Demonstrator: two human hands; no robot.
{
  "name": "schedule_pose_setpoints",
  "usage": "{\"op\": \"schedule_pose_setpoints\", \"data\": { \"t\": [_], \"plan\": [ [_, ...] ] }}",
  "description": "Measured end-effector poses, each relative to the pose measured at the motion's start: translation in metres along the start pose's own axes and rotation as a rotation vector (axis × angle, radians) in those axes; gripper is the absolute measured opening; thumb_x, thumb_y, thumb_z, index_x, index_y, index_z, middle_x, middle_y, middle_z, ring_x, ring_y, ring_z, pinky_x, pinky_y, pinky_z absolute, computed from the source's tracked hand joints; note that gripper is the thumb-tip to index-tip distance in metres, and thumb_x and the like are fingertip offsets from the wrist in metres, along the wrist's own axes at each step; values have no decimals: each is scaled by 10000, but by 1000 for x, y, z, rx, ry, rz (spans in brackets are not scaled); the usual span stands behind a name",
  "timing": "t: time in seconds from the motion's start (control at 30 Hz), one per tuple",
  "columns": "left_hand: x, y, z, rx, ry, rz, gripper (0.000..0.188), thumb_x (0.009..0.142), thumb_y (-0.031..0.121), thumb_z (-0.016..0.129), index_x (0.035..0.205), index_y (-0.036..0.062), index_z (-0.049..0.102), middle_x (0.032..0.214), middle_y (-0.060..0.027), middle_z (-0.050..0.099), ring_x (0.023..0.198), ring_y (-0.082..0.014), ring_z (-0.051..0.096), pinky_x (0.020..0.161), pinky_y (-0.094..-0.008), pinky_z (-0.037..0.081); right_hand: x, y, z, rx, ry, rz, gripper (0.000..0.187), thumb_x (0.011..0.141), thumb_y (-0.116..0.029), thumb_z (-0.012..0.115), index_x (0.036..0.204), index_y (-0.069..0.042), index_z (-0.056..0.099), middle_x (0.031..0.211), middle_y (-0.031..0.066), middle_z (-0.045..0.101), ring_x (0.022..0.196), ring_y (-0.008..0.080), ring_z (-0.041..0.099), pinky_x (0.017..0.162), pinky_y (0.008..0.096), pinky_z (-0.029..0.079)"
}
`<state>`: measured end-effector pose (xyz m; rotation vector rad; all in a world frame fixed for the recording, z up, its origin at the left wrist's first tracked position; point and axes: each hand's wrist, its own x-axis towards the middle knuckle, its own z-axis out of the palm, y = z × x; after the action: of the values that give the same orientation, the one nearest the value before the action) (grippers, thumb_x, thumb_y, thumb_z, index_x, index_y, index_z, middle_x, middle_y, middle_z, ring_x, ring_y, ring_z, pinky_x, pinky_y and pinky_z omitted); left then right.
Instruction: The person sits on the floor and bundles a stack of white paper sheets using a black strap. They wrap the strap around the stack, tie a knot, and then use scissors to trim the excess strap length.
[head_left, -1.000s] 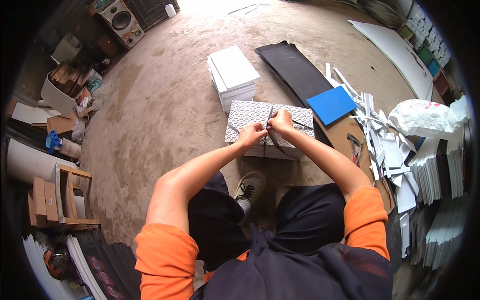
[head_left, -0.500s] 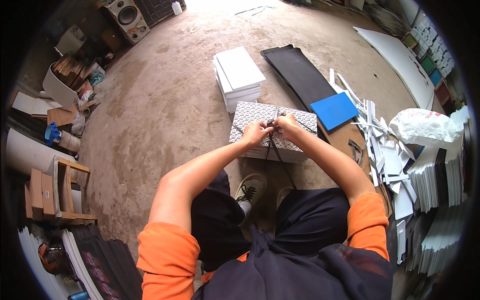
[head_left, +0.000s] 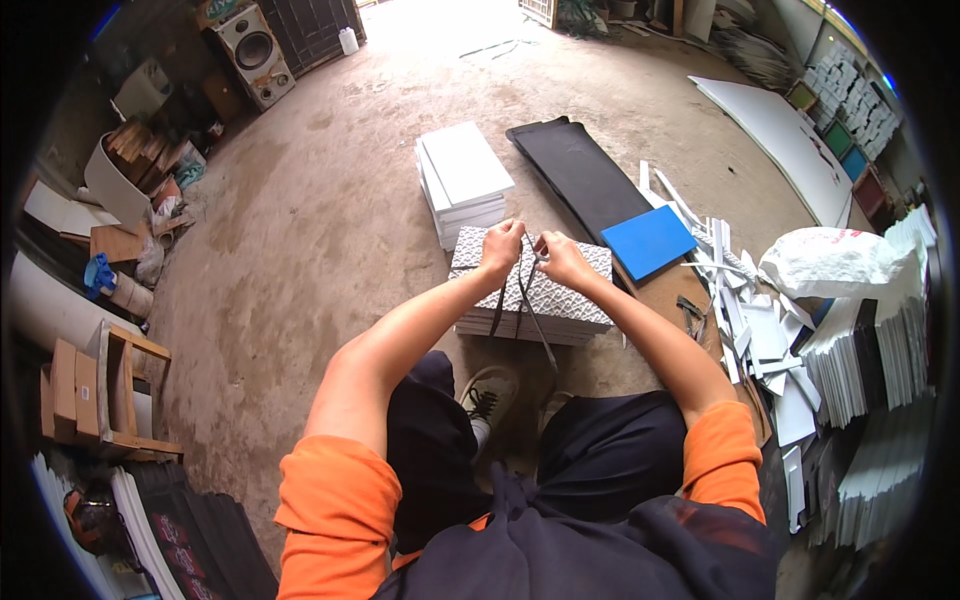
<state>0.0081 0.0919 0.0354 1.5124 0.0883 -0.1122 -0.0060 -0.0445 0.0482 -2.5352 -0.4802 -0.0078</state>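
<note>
“Since the floor (head_left: 300,260) carries the bundle (head_left: 562,297), what else lies around it?”

“Black sheets (head_left: 585,175) stretch away beyond its right side. Scraps (head_left: 765,335) are heaped farther to its right.”

“And the bundle itself?”

“Flat on the floor, with a white stack (head_left: 467,165) just beyond its left half and a blue panel (head_left: 648,243) near its right side.”

“How would it handle?”

“Stiff, I'd judge, and fairly heavy as a pile. The embossed top should give some grip, but the layers could slide over one another, and the corners look easy to dent. I'd take it low, from beneath both short ends, rather than lift by the strap (head_left: 537,325).”

“What of the left hand (head_left: 502,247)?”

“Closed above the bundle's top, pinching the strap up off it. The right hand (head_left: 560,258), just beside it, seems pinched on the strap too, though its exact hold is too small to make out.”

“And the strap?”

“Thin, black, probably limp and a bit slippery. It crosses the bundle's top and hangs down the near side; pinch it close to the crossing.”
</note>
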Motion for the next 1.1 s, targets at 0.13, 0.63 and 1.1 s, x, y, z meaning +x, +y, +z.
{"op": "schedule_pose_setpoints", "data": {
  "t": [0.13, 0.63, 1.1],
  "plan": [
    [-3, 8, 4, -64, -82, -55, 188, 819, 165, 434, 649, 94, 471, 499, 38, 377, 407, -51, 337, 372, -215, 259, 0, 7, 12, 147, 124, 40, 326, 683, -68, 642, 969, -7, 497, 866, 155, 573, 798, 258, 576, 724, 354, 453],
    [9, 32, -16, -184, -136, -114, 213, 825, 190, 449, 986, 51, 471, 485, 40, 330, 386, -61, 292, 364, -220, 240, 14, 28, -51, 1095, 90, 483, 424, 760, -5, 457, 1171, -12, 353, 659, 42, 496, 396, 51, 347, 331, 190, 256],
    [2, 74, -34, 1959, -989, 762, 136, 639, 153, 546, 699, 71, 636, 961, -51, 511, 977, -178, 452, 856, -294, 376, -4, 31, -86, 916, 183, 432, 294, 720, -70, 515, 1008, -15, 498, 624, -11, 457, 449, 41, 358, 404, 186, 281]
  ]
}}
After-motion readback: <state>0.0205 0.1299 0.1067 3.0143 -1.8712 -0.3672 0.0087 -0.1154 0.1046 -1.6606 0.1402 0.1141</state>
